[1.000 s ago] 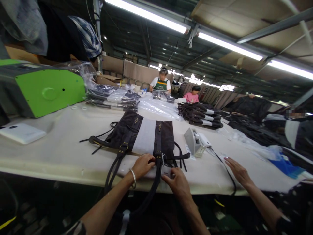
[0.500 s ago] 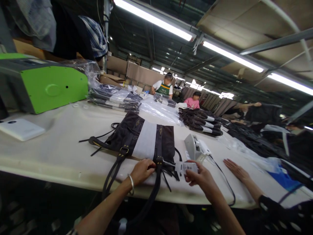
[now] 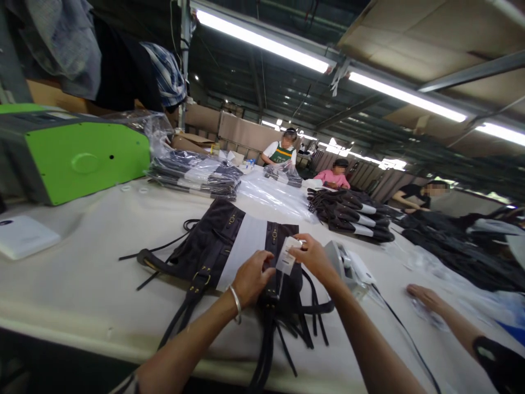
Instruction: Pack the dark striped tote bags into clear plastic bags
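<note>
A dark handbag (image 3: 205, 230) lies on the table with a white band (image 3: 248, 235) around its middle. Gold-coloured buckles and long straps show on it. My right hand (image 3: 314, 257) pinches a white hang tag (image 3: 287, 255) over the bag's right part. From the tag a thin pale cord runs down to a strap base. My left hand (image 3: 254, 278), wearing a silver bangle (image 3: 235, 303), hovers at the bag just left of the tag. Its fingers are bent, with thumb and forefinger apart and nothing visible between them.
A grey-white device (image 3: 342, 262) with a cable stands right of the bag. Another person's hand (image 3: 426, 298) rests at the right. Stacked dark bags (image 3: 356, 219), plastic-wrapped bags (image 3: 197, 172) and a green machine (image 3: 90, 158) stand behind. Several people work farther back.
My right hand has lifted the tag up and left over the bag. My left hand has moved from the bag's near edge towards the tag. The other person's hand lies farther right in view.
</note>
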The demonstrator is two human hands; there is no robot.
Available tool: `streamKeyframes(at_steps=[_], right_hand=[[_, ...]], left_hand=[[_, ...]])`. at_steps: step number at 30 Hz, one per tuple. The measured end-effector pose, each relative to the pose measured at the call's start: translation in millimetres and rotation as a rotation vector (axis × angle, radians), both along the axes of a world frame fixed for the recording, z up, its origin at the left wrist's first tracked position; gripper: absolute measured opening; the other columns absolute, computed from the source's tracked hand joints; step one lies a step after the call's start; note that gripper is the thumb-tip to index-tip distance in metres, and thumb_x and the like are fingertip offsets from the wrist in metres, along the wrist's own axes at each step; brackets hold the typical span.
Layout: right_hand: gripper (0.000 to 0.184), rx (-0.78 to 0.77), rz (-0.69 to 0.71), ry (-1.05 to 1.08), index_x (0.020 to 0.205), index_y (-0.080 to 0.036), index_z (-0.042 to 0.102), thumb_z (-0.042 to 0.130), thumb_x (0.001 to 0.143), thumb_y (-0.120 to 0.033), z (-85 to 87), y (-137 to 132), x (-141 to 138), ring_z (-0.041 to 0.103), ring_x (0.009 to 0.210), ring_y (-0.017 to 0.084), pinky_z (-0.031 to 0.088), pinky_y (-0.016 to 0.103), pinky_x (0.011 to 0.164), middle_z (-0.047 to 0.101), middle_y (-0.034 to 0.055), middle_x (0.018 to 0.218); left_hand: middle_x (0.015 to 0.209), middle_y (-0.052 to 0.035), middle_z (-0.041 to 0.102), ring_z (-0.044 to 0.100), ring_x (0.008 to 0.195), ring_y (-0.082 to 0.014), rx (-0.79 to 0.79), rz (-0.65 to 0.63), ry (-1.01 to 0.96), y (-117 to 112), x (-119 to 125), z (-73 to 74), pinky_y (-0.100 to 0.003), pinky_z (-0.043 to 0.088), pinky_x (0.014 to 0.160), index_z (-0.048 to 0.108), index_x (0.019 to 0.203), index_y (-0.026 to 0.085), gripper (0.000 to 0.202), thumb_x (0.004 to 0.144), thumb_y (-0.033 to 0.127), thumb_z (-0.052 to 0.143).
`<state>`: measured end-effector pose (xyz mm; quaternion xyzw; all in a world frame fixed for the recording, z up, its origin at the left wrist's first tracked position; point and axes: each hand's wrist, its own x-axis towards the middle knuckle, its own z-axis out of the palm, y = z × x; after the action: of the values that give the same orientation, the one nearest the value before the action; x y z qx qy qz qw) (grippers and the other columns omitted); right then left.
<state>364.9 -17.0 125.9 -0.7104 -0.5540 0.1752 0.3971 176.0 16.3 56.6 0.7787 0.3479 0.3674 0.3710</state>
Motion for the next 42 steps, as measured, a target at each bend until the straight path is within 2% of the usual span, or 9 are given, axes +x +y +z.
streamKeyframes(at_steps=[6,10,15,18,22,26,30,36,42], right_hand=[[0.024,-0.020,0.044,0.170,0.072,-0.018,0.062,0.072,0.067,-0.039,-36.8,26,1,0.047,0.048,0.011,0.033,0.023,0.046,0.059,-0.0048,0.055],[0.031,-0.019,0.090,0.485,0.076,-0.017,0.064,0.075,0.068,-0.045,-47.5,13,19,0.052,0.054,0.012,0.037,0.024,0.050,0.063,-0.0020,0.064],[0.034,0.020,0.175,0.778,0.083,-0.018,0.067,0.081,0.066,-0.043,-45.6,-9,35,0.059,0.069,0.015,0.049,0.028,0.067,0.065,-0.0003,0.075],[0.034,-0.021,0.231,0.626,0.088,-0.018,0.067,0.074,0.073,-0.047,-46.4,3,33,0.061,0.072,0.015,0.049,0.028,0.068,0.068,0.0021,0.082],[0.032,-0.067,0.090,0.174,0.095,-0.016,0.067,0.065,0.075,-0.041,-67.4,43,19,0.063,0.069,0.017,0.049,0.028,0.063,0.070,0.0037,0.081],[0.025,-0.068,-0.007,-0.015,0.085,-0.017,0.072,0.071,0.065,-0.030,-100.4,64,7,0.065,0.077,0.022,0.050,0.033,0.074,0.071,0.0055,0.079],[0.024,-0.062,-0.032,-0.125,0.086,-0.017,0.074,0.071,0.065,-0.028,-117.1,61,6,0.066,0.085,0.025,0.049,0.035,0.082,0.073,0.0090,0.088],[0.024,-0.052,-0.036,-0.128,0.093,-0.018,0.073,0.064,0.073,-0.028,-95.7,48,8,0.069,0.087,0.022,0.051,0.033,0.084,0.075,0.0066,0.093],[0.021,0.130,0.030,-0.257,0.091,-0.020,0.071,0.054,0.084,-0.029,-69.9,13,-17,0.066,0.088,0.020,0.050,0.032,0.083,0.072,0.0054,0.094]], left_hand=[[0.076,0.0001,0.066,0.061,0.068,-0.0154,-0.264,0.002,-0.094,27,34,-15.3,-0.025,0.045,0.062,0.062,0.088,0.018,0.014,0.076,0.026,0.062],[0.062,0.0043,0.059,0.057,0.050,-0.0117,-0.408,0.008,-0.151,42,34,-27.7,-0.022,0.041,0.047,0.057,0.078,0.018,0.012,0.082,0.028,0.053],[0.062,0.0048,0.058,0.058,0.057,-0.0104,-0.367,0.087,-0.123,55,32,-31.2,-0.019,0.042,0.052,0.059,0.071,0.017,0.009,0.078,0.024,0.058],[0.057,0.0042,0.060,0.060,0.053,-0.0113,-0.409,0.057,-0.057,58,44,-30.3,-0.020,0.045,0.051,0.062,0.074,0.016,0.007,0.078,0.021,0.059],[0.054,0.0023,0.061,0.061,0.045,-0.0127,-0.474,0.007,0.052,59,57,-33.9,-0.021,0.048,0.045,0.063,0.087,0.013,0.013,0.082,0.013,0.052],[0.077,-0.0032,0.070,0.063,0.050,-0.0115,-0.363,0.040,0.112,56,47,-35.2,-0.021,0.051,0.048,0.060,0.106,0.013,0.031,0.078,0.004,0.051],[0.113,-0.0069,0.066,0.067,0.089,-0.0153,-0.120,0.088,0.101,48,19,-24.5,-0.027,0.055,0.081,0.058,0.115,0.018,0.039,0.079,0.004,0.053],[0.109,-0.0047,0.065,0.061,0.102,-0.0193,0.277,0.117,0.268,29,-22,-14.6,-0.033,0.048,0.093,0.062,0.108,0.020,0.022,0.090,0.014,0.051],[0.123,-0.0039,0.064,0.053,0.120,-0.0240,0.462,-0.079,0.443,18,-17,-34.8,-0.043,0.041,0.101,0.057,0.121,0.024,0.030,0.092,0.030,0.058]])
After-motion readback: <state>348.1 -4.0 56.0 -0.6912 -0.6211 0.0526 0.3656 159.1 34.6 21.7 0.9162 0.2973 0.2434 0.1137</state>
